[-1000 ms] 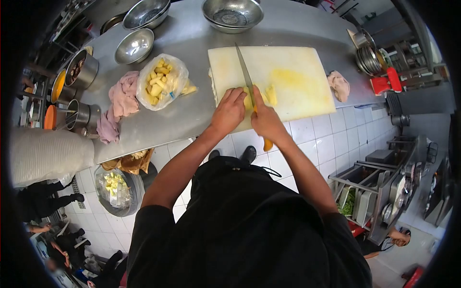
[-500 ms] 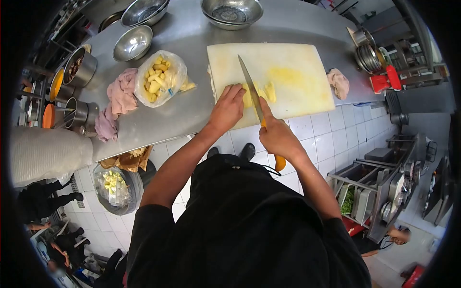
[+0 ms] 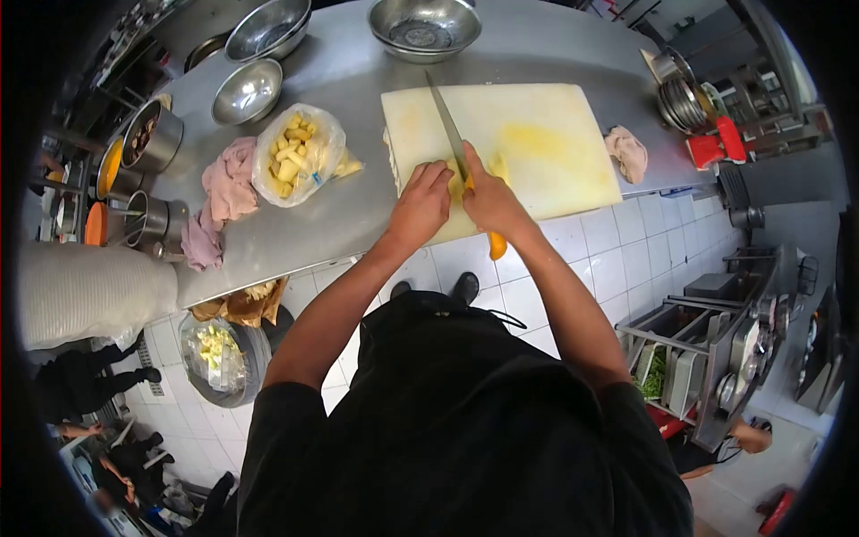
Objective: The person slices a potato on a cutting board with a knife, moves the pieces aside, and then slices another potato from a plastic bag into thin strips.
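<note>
My right hand (image 3: 494, 202) is closed round the yellow handle (image 3: 497, 244) of a long kitchen knife (image 3: 446, 116), its blade pointing away from me over the white cutting board (image 3: 555, 116). Left of the blade, my left hand (image 3: 420, 204) has its fingers curled and pressed on a pale yellow peeled piece (image 3: 455, 190), mostly hidden under them. Just right of the knife lie more yellow slices (image 3: 498, 166), partly behind my right hand. Yellow stains mark the board. A clear plastic bag (image 3: 328, 143) of peeled yellow chunks (image 3: 291, 154) stands left of the board.
Steel bowls (image 3: 248, 92) sit at the back of the steel table (image 3: 340, 45). Pink cloths (image 3: 231, 179) lie left, another cloth (image 3: 626, 154) right of the board. Pots (image 3: 152, 134) stand at the far left. A bin (image 3: 219, 362) with scraps is below. Other people (image 3: 89, 380) are at lower left.
The knife and my right hand have moved left, closer to my left hand, and the blade has shifted left with them. My left hand stays on the piece. The view has shifted slightly.
</note>
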Demonstrator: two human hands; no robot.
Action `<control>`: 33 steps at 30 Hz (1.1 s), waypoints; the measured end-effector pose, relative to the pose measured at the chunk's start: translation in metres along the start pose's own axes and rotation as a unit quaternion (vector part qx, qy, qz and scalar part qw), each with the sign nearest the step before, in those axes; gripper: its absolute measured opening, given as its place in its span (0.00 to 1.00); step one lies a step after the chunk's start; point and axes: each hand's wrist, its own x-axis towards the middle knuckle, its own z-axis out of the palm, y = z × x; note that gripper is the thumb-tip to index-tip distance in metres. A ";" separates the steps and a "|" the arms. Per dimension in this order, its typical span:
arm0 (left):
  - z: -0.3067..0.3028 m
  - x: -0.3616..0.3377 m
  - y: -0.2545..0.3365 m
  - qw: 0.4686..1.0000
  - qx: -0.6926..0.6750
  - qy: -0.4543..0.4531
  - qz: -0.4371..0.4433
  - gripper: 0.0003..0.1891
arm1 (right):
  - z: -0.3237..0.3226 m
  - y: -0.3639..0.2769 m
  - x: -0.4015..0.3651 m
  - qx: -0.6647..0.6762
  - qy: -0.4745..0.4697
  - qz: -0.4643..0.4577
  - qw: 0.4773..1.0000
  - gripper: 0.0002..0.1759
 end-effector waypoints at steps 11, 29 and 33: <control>-0.001 -0.003 0.000 1.000 -0.015 0.026 0.007 0.14 | -0.032 -0.046 -0.073 0.002 -0.068 0.087 0.994 0.48; -0.001 -0.003 0.000 1.000 -0.012 0.020 0.000 0.14 | -0.006 -0.030 -0.091 -0.096 -0.021 0.051 0.994 0.47; 0.000 -0.002 -0.001 1.000 -0.015 0.018 -0.009 0.14 | 0.006 -0.016 -0.086 -0.097 0.003 0.019 0.995 0.48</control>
